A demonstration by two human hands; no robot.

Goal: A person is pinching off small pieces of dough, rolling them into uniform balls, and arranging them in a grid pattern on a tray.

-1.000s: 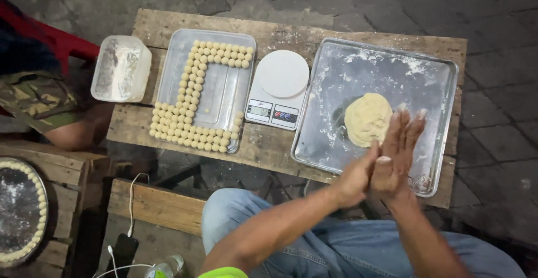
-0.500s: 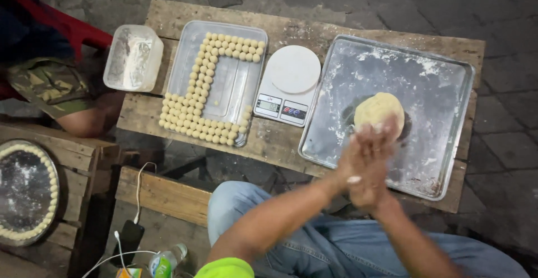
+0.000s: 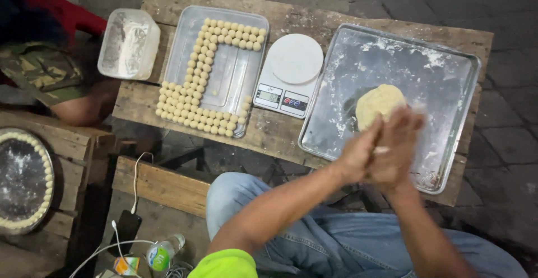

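A: What is happening nearest the camera?

B: The left hand (image 3: 358,157) and right hand (image 3: 395,149) are pressing palm to palm over the near edge of the floured metal tray (image 3: 448,160), fingers stretched flat and blurred. A pale bit is showing between the palms, likely a small dough piece; I cannot tell more. Neither grip is curling shut; the hands are lying flat together.

A: And the forearms?

B: Both are angling up from the jeans-clad lap, meeting above the tray so crumbs are probably dropping onto it rather than the floor.

A: What is sitting just beyond the hands?

B: The dough lump (image 3: 378,103) is resting on the tray, just behind the fingertips, close for pinching off.

A: Farther along the tabletop (image 3: 280,17)?

B: A white kitchen scale (image 3: 288,73) is standing beside the tray; then a clear tray (image 3: 235,76) is holding rows of small dough balls (image 3: 193,113); a plastic flour tub (image 3: 128,44) is overhanging the far-left edge.
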